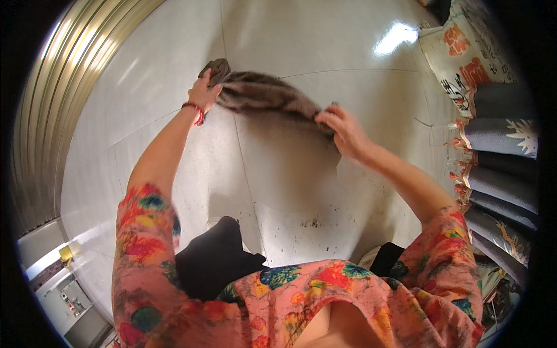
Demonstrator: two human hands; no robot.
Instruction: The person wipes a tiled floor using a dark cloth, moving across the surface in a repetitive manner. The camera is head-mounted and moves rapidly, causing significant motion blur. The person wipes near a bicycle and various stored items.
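Observation:
A bunched brown cloth (270, 95) is stretched between my two hands above a pale tiled floor (296, 174). At its left end, my left hand (204, 91) grips the gathered fabric, with a dark bunch of it standing up past the fingers; a red bracelet circles the wrist. The fingers of my right hand (343, 128) pinch the other end, which lies lower and nearer to me. Motion blurs the cloth a little. What its folds hold inside cannot be seen.
Ribbed metal panelling (74, 65) curves along the left. On the right are a white woven sack (461, 56) with printed characters and a dark patterned curtain (496, 135) with orange tassels. Small dark specks (315, 223) mark the floor close to me.

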